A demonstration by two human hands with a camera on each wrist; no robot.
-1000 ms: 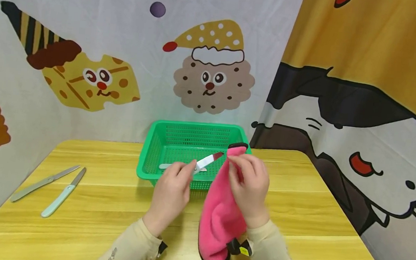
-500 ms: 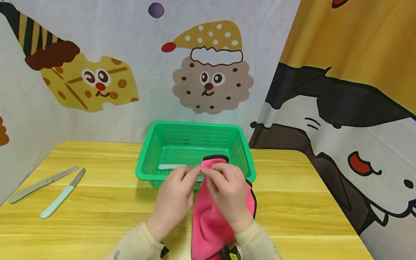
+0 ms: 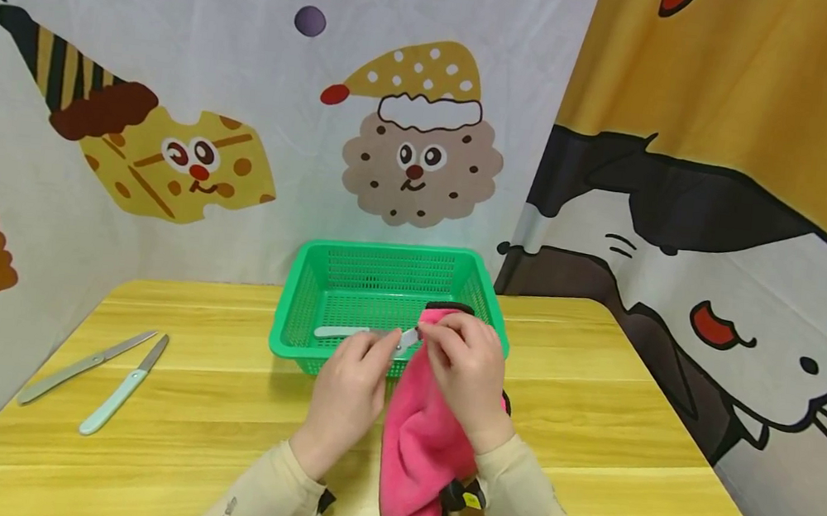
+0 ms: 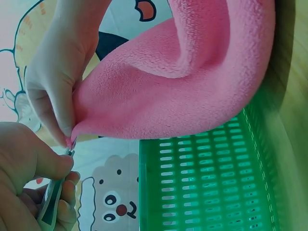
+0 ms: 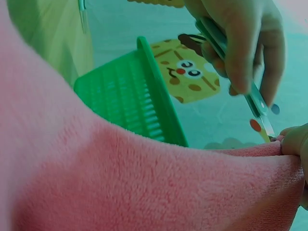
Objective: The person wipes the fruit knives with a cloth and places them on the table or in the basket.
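Note:
My left hand [image 3: 347, 384] grips a small knife by its pale green handle [image 4: 50, 207], with the blade [image 3: 409, 340] pointing right. My right hand [image 3: 465, 379] pinches the upper edge of a pink fleece cloth [image 3: 413, 449] with black trim around the blade's tip. In the right wrist view, part of the blade [image 5: 266, 126] shows between the handle and the cloth fold. The tip itself is hidden in the cloth. Below the hand, the rest of the cloth hangs down toward the table.
Behind my hands stands a green plastic basket [image 3: 392, 248] with a pale-handled knife [image 3: 337, 332] inside. Two more knives, one grey-green [image 3: 65, 378] and one mint [image 3: 111, 403], lie on the wooden table [image 3: 220, 405] at the left.
A second ago the cloth was apart from the blade, whose end looked reddish. My right hand moved left with the cloth over the blade, then slid slightly back right, baring part of it.

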